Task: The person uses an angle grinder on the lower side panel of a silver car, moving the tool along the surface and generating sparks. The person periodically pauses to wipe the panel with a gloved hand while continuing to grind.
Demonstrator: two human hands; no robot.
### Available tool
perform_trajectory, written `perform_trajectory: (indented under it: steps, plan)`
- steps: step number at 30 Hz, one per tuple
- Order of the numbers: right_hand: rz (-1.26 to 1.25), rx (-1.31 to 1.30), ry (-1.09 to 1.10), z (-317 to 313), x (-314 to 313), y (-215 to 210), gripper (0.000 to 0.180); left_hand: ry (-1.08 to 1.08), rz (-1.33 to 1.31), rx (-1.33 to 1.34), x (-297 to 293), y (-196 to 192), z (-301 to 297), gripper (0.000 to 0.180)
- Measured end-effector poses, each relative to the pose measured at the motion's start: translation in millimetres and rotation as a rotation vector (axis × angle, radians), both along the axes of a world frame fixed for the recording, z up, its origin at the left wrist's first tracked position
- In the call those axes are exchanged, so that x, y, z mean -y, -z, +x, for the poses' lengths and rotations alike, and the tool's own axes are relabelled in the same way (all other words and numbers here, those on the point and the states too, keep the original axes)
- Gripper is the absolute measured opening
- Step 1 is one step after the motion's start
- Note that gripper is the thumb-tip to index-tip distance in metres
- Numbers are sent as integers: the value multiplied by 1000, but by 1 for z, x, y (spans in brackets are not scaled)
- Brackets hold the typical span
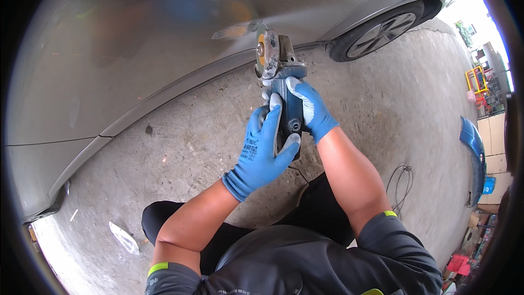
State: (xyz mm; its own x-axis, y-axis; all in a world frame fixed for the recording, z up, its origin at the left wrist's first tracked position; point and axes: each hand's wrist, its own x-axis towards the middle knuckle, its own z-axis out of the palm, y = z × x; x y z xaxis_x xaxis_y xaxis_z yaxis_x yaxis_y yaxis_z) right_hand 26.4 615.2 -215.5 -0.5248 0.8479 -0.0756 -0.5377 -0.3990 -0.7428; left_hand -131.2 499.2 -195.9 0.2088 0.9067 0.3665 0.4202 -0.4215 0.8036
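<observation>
Glossy painted metal car panel (136, 33); rough matt concrete floor (393, 104) (stained); rubbery blue gloves (262, 153).

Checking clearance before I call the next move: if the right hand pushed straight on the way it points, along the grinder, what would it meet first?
Probably the car's silver side panel. The right hand grips the angle grinder, whose disc already sits at the panel; whether it touches is unclear.

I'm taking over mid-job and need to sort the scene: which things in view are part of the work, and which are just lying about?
In use:
- angle grinder, held in both gloved hands: left hand, right hand
- silver car panel that its disc meets
- grinder cable, probably

Lying about:
- coiled wire on the concrete
- clear plastic scrap
- blue bumper
- car wheel
</observation>
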Motion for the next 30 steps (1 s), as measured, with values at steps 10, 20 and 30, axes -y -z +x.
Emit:
perform_trajectory:
  steps: [10,20,30]
  plan:
    - [-10,61,-15,-2,-1,-2,55,-31,34,-12,0,0,0,93]
    - [-57,-12,7,-3,0,0,52,-12,3,5,0,1,-3,91]
    - [-57,17,72,-3,0,4,48,-7,16,4,-1,-1,-2,93]
